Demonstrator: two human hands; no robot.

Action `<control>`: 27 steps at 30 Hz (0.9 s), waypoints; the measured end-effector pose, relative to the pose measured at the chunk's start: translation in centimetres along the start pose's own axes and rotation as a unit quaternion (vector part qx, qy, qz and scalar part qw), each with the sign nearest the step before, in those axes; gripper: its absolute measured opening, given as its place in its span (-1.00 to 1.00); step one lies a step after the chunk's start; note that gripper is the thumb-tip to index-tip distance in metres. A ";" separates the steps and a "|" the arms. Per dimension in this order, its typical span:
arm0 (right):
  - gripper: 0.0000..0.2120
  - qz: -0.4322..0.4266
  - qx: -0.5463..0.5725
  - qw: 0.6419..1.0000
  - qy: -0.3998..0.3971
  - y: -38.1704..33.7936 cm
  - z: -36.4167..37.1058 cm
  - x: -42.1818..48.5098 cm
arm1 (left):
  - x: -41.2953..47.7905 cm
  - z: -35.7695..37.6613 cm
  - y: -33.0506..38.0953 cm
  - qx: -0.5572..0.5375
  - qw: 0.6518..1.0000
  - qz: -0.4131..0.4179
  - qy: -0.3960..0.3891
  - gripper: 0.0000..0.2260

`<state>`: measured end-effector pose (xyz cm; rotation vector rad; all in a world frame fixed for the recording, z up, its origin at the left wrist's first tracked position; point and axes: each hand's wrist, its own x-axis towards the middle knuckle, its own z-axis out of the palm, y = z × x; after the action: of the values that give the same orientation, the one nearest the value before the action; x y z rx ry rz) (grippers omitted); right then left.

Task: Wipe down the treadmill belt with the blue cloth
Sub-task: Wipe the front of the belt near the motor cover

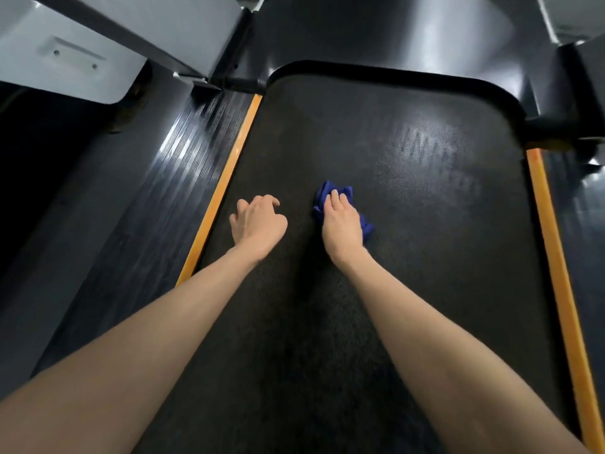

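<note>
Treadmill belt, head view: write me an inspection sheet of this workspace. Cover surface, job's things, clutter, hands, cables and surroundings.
Surface: the treadmill belt is dark and textured, with a pale patch far right; cannot tell whether it is glare or damp.
Job's things: the blue cloth lies bunched on the belt near the middle.
Clutter: nothing seen.
Hands: the right hand presses on the cloth with its fingers laid over it. The left hand is beside it, fingers loosely curled, holding nothing.
Cables: nothing seen.
Surroundings: orange strips edge both sides of the belt. There is a ribbed side rail at left, a grey frame far left, and a dark motor cover ahead.
</note>
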<state>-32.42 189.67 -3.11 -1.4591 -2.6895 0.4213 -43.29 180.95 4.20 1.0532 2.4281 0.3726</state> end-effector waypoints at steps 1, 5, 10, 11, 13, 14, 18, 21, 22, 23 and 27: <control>-0.56 -0.010 -0.018 1.000 -0.013 -1.2 0.2 -0.7 | 0.0 -0.1 -0.1 -0.006 1.000 0.000 0.003 -0.57; -0.48 -0.300 0.033 0.947 -0.107 -1.3 0.6 -6.3 | 0.3 -0.6 -0.7 -0.002 1.000 0.001 0.006 -0.58; -0.51 -0.095 0.008 0.995 -0.007 0.3 1.2 0.4 | -0.9 -0.6 -1.7 0.002 1.000 -0.012 -0.015 -0.55; -0.52 -0.018 0.038 0.999 0.010 -0.4 1.4 1.0 | -1.2 -0.5 -1.8 0.009 1.000 -0.007 -0.020 -0.54; -0.53 -0.008 0.067 0.997 0.027 -2.5 2.0 -0.2 | -1.0 -0.2 -2.5 0.021 0.999 0.007 -0.030 -0.55; -0.52 -0.076 0.053 0.996 0.011 -3.0 2.7 -1.8 | -0.6 0.0 -2.8 0.022 0.999 0.015 -0.033 -0.56; -0.51 -0.241 0.037 0.970 -0.021 2.8 1.9 -5.7 | 0.7 0.9 -3.1 0.013 0.999 0.026 -0.032 -0.65; -0.57 0.002 0.039 0.996 0.075 11.7 -0.3 -4.3 | 0.8 1.8 -2.6 0.008 0.998 0.040 -0.039 -0.75; -0.58 0.071 0.026 0.994 0.083 14.6 -1.1 -3.8 | 0.8 2.1 -2.3 0.008 0.998 0.045 -0.041 -0.76; -0.56 0.130 0.020 0.988 0.077 16.5 -1.9 -3.5 | 0.7 2.4 -1.9 0.012 0.998 0.050 -0.044 -0.77; -0.57 0.204 0.048 0.975 0.079 13.4 -2.3 -3.0 | 1.4 3.4 0.5 0.023 0.996 0.078 -0.043 -0.75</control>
<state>-19.41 194.57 -4.20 -1.9257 -2.2120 0.4252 -42.09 182.53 1.07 1.2579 2.2954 0.3169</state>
